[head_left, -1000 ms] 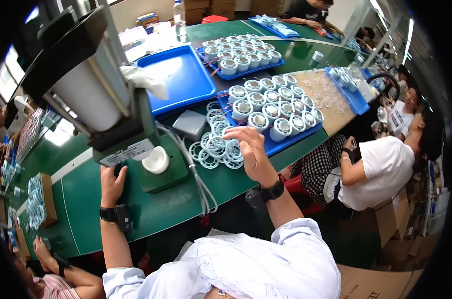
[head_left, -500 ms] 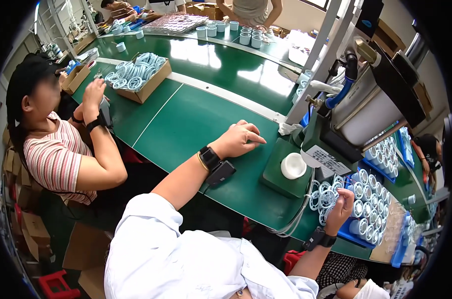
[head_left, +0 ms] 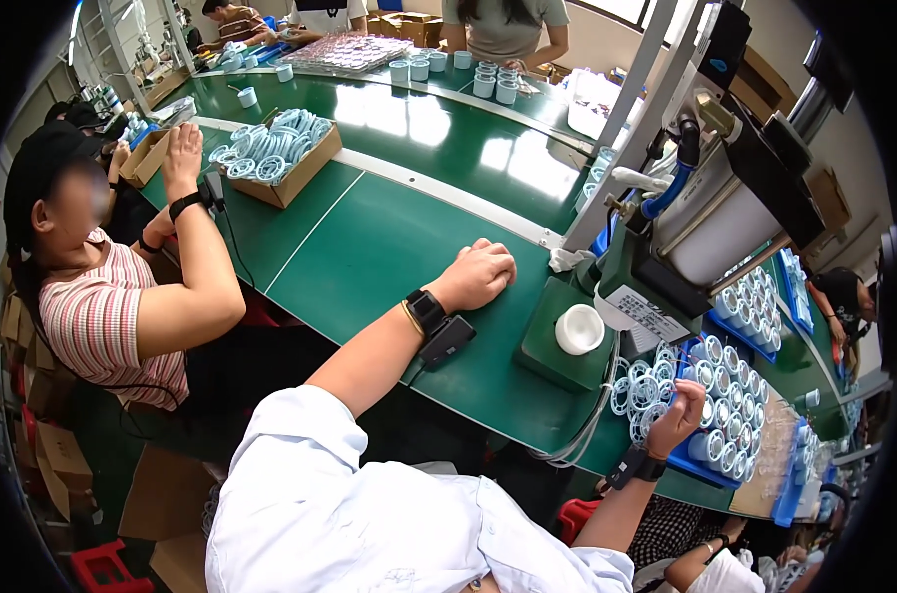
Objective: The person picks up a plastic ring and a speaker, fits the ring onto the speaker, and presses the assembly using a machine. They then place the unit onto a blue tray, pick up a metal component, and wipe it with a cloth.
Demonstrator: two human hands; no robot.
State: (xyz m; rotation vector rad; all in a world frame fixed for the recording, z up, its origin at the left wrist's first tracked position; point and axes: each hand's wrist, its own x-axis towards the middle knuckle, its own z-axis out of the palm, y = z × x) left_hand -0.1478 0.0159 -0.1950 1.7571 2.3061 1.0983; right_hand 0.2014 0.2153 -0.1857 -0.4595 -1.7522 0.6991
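My left hand [head_left: 476, 275] rests on the green tabletop [head_left: 369, 237], its fingers curled in and closed, with nothing visible in them. To its right stands a press with a green base [head_left: 542, 341] and a white round cup-shaped holder [head_left: 580, 329] on it. My right hand [head_left: 678, 417] is at the right, beside a loose pile of pale blue plastic rings [head_left: 648, 383] and a blue tray [head_left: 700, 465] of pale blue cups [head_left: 730, 405]. Its fingers are bent together; what they hold, if anything, is too small to make out.
The press's cylinder [head_left: 703, 219] overhangs the right side. Grey cables [head_left: 595, 425] run down past the table edge. A cardboard box [head_left: 292, 178] of pale blue rings stands at the far left. A co-worker in a striped shirt [head_left: 102, 296] sits at my left; others work across the table.
My left hand's outstretched fingers have curled in on the tabletop. My right hand stays beside the rings, shifted slightly. The co-worker at left has raised a hand with its fingers straightened.
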